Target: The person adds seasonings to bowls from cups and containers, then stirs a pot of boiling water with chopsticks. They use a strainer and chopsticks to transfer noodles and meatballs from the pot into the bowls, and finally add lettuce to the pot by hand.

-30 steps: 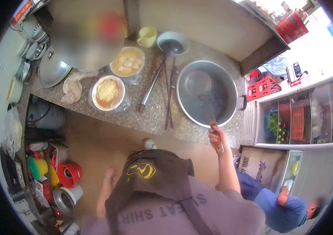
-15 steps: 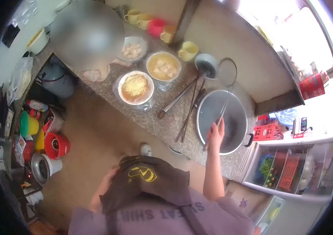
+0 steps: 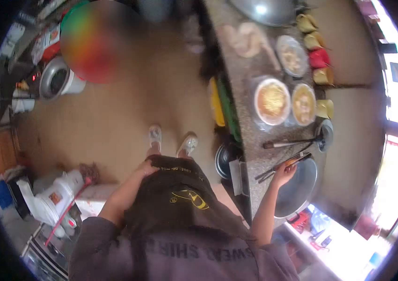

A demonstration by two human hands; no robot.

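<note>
My right hand (image 3: 283, 174) is at the near edge of the granite counter (image 3: 245, 75), closed around the wooden handle of a strainer (image 3: 298, 160) that lies toward the big metal pot (image 3: 299, 187). A pair of dark chopsticks (image 3: 270, 173) lies right beside it. My left hand (image 3: 142, 168) rests flat on the dark apron (image 3: 180, 196) at my waist and holds nothing. Farther along the counter stand a bowl of noodles (image 3: 272, 100) and a bowl of broth (image 3: 303, 104).
A long-handled ladle (image 3: 292, 142) lies across the counter between the bowls and the pot. Cups (image 3: 319, 58) line the counter's far edge, with a cloth (image 3: 248, 40) and a metal lid (image 3: 266, 9) beyond. A rice cooker (image 3: 58, 82) and a white appliance (image 3: 54, 199) stand on the floor.
My head has turned left, so the counter now runs along the right. My right hand has brought the strainer down from above the pot to the counter edge. My left hand stays at my waist.
</note>
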